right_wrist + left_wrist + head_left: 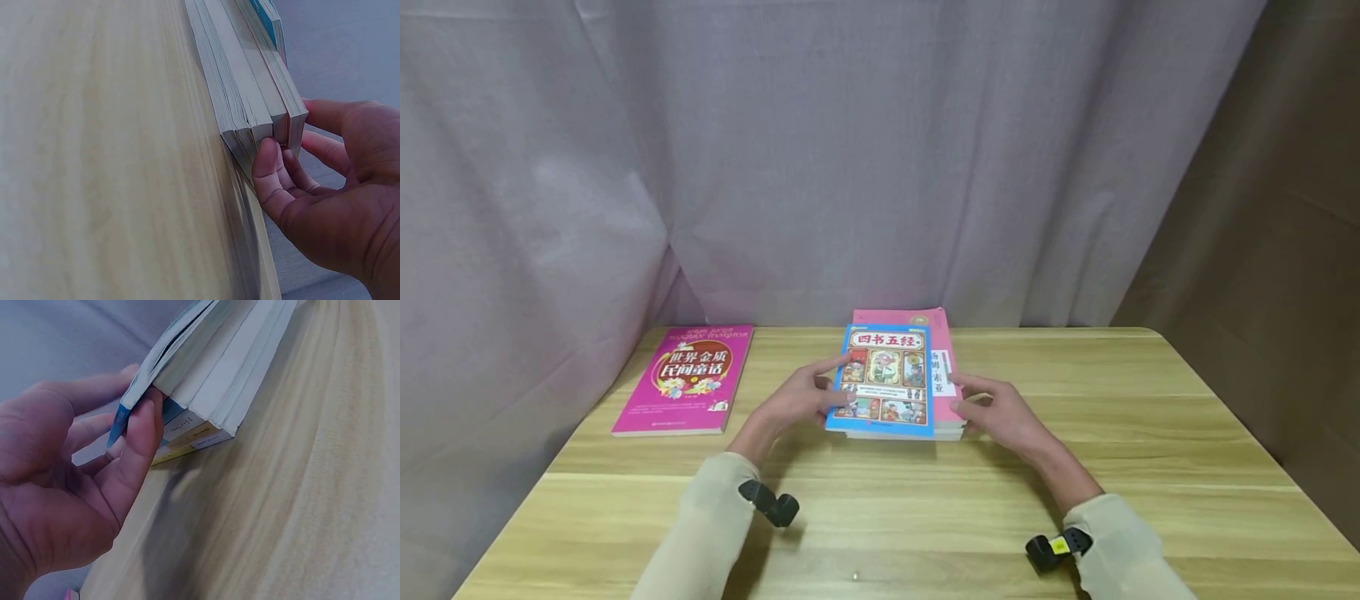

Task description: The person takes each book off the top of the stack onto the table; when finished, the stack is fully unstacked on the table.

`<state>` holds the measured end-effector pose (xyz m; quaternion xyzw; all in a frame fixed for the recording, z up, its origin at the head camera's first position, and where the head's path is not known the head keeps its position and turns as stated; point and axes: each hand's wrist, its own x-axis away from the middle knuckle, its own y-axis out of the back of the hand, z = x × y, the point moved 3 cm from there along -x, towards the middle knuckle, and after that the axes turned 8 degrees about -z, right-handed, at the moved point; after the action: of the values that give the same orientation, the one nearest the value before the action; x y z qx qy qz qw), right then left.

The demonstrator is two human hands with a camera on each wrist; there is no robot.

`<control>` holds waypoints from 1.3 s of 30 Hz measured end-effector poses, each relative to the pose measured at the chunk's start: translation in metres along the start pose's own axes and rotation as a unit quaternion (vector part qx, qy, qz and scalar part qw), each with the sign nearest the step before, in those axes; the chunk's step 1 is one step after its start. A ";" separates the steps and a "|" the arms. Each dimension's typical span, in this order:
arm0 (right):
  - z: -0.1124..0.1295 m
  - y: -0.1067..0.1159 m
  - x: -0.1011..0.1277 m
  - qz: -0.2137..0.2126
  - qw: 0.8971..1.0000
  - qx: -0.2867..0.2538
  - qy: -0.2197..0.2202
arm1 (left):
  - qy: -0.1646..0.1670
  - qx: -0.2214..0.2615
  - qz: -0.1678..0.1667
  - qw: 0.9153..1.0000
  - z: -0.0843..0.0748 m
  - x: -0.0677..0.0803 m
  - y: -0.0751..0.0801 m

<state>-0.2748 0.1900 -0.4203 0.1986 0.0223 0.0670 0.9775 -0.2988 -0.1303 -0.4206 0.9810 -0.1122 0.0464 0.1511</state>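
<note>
A stack of books lies at the middle of the wooden table [925,517]. A blue picture-cover book [883,379] is on top, with a pink book [942,346] under it. My left hand [837,385] pinches the blue book's left edge: index finger on the cover, thumb [140,434] under the blue cover edge [119,422]. My right hand [964,398] is at the stack's near right corner. Its thumb [265,164] presses the page edges [250,119], and its straight fingers lie along the right side.
A second pink book [688,379] lies flat near the table's left edge, apart from the stack. A grey curtain [850,167] hangs close behind the table. Bare wood extends in front of the stack and to its right.
</note>
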 end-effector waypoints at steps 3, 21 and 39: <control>-0.001 0.000 0.000 -0.002 1.000 0.000 0.002 | 0.000 0.007 0.010 1.000 0.000 -0.001 -0.001; -0.001 0.000 -0.002 -0.002 1.000 0.016 0.003 | 0.012 0.092 0.017 0.996 0.004 0.026 0.023; -0.004 0.000 -0.002 0.003 1.000 0.007 0.011 | -0.055 0.091 -0.055 0.993 -0.007 0.045 0.074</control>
<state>-0.2773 0.1913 -0.4234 0.2049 0.0328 0.0723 0.9756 -0.2728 -0.2058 -0.3870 0.9965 -0.0614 -0.0059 0.0567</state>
